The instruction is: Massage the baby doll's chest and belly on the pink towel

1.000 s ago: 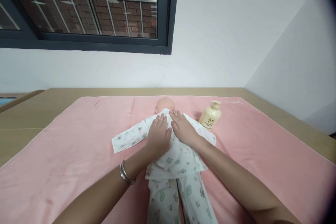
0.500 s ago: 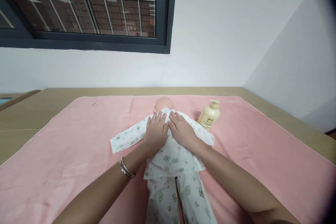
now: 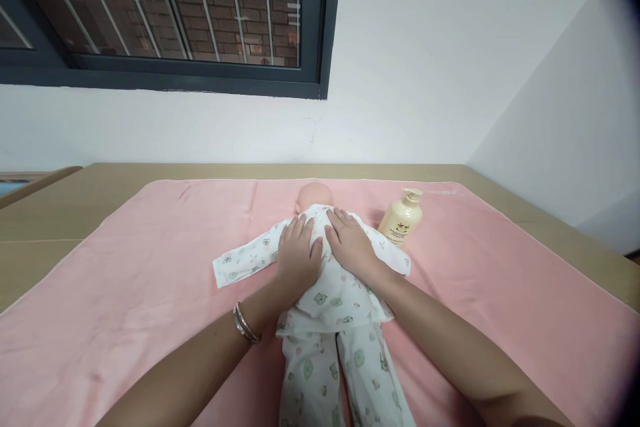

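A baby doll (image 3: 315, 197) in white printed pyjamas (image 3: 330, 300) lies on a pink towel (image 3: 150, 267), head away from me and sleeves spread out. My left hand (image 3: 297, 255), with bangles on the wrist, rests flat on the doll's upper body, fingers apart. Right beside it my right hand (image 3: 350, 244) lies flat on the same spot, its fingertips near the doll's neck. Neither hand holds anything. A cream pump bottle (image 3: 401, 220) stands just right of the doll's sleeve.
The towel covers a tan table (image 3: 60, 207) set against a white wall (image 3: 400, 80). A dark-framed window (image 3: 165, 20) with bars is above at the left. Another wall closes the right side.
Both hands slid a little up the doll's body towards its neck and stay flat on it. The view shifted slightly.
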